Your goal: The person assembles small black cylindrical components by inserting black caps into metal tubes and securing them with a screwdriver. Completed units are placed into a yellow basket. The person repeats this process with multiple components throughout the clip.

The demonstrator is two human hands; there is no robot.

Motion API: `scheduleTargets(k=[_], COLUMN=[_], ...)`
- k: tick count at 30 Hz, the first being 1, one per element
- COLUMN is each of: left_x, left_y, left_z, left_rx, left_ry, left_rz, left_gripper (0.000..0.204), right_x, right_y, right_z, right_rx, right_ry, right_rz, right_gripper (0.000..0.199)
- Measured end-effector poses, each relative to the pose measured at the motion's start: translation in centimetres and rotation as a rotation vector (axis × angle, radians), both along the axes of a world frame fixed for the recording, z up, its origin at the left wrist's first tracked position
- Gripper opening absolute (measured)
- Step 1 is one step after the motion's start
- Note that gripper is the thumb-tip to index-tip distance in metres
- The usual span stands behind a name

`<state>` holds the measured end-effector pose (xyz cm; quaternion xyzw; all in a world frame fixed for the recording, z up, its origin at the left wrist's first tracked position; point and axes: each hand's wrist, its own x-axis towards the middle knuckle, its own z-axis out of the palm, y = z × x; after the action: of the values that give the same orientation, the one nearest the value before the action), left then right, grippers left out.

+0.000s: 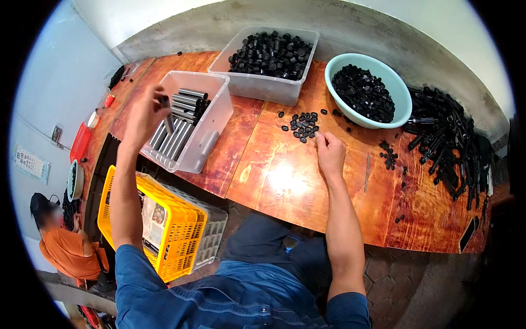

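Observation:
My left hand (143,118) is raised over the near clear plastic bin (220,104), its fingers closed around a short metal tube (170,125) with a dark upper end. Several silver tubes with black ends (181,138) lie side by side in that bin. On the wooden table, my right hand (332,156) rests with thumb and forefinger pinched together at the edge of a loose group of small black oval pieces (303,124). Whatever is between those fingertips is hidden.
Behind stands a second clear bin (263,88) of black caps. A pale blue bowl (402,107) holds small black parts, beside a heap of black rods (452,142). A thin metal rod (367,172) lies on the table (257,170). Yellow crate (183,241) below left; another person (68,249) sits beyond.

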<state>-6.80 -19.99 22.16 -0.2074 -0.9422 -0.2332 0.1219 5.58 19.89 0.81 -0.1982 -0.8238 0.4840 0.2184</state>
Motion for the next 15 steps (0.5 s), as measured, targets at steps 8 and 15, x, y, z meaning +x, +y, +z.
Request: scheduleTargets(k=[8, 15], left_x=[5.5, 2.3], left_y=[13.3, 23.8], left_z=[-1.0, -15.4], left_rx=[0.721, 1.467], left_ry=[-0.216, -0.957], left_rz=[-0.572, -0.437], left_gripper=[0.040, 0.036], right_x=[0.5, 1.7], right_y=[1.3, 0.8], right_z=[-0.3, 1.7], right_rx=[-0.274, -0.891], right_ry=[0.098, 0.178], right_rz=[0.062, 0.486], right_gripper=[0.039, 0.039])
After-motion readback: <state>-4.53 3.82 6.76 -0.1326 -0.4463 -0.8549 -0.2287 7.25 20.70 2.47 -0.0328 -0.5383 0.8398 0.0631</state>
